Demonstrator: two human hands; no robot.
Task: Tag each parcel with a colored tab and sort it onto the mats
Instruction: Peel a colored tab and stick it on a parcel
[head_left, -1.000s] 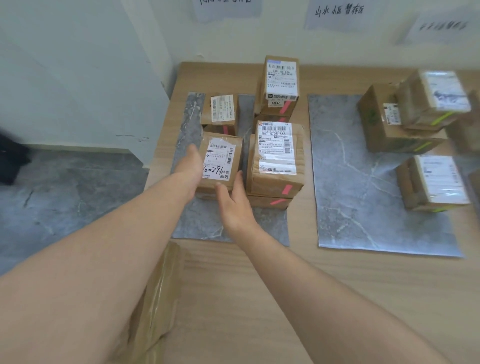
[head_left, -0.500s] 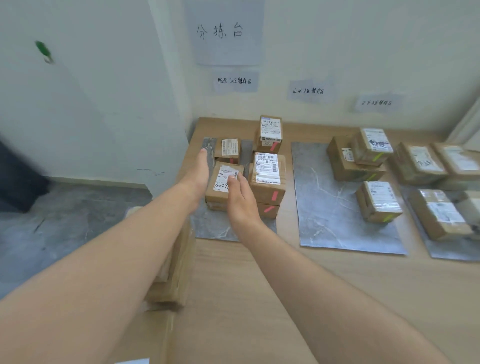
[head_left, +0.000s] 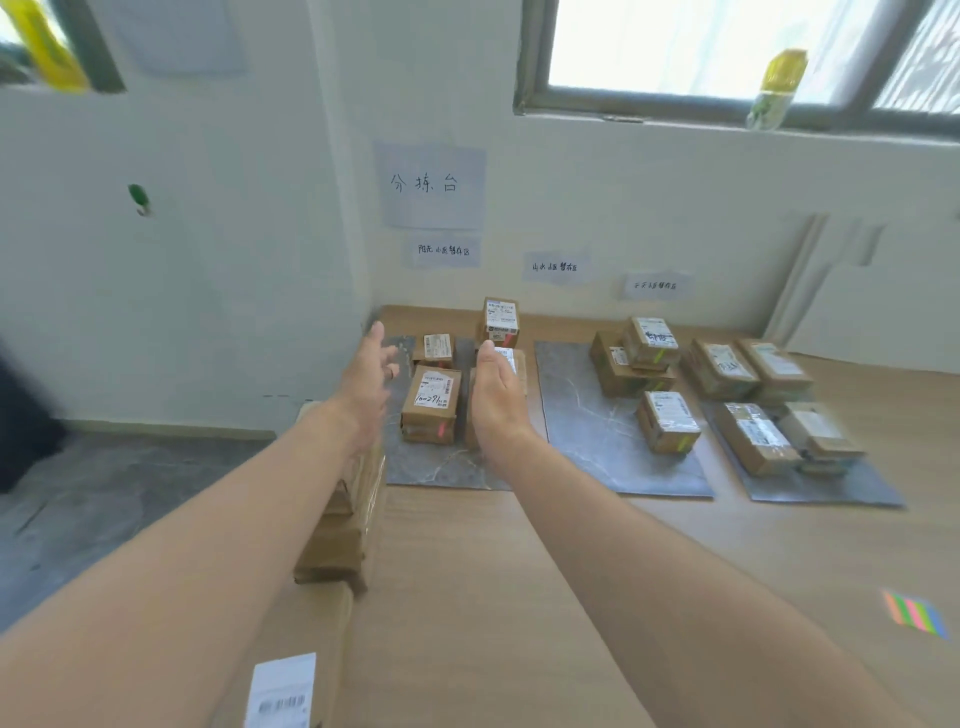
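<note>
One wide-angle head view looks from over the near end of the wooden table (head_left: 467, 597), facing forward and slightly down toward the white wall (head_left: 571, 197). Forearms (head_left: 649, 597) loom close in the foreground. The grey mats (head_left: 597, 441) lie farther off, with the window (head_left: 675, 47) at the top.

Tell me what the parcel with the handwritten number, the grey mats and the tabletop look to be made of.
The parcel: matte brown cardboard, going by its colour and folded box edges, with a white paper label.
The grey mats: thin flat sheets with white marble-like veining, so probably printed vinyl or similar, not stone.
The tabletop: pale wood grain, smooth and matte; likely laminate, possibly real wood.
</note>
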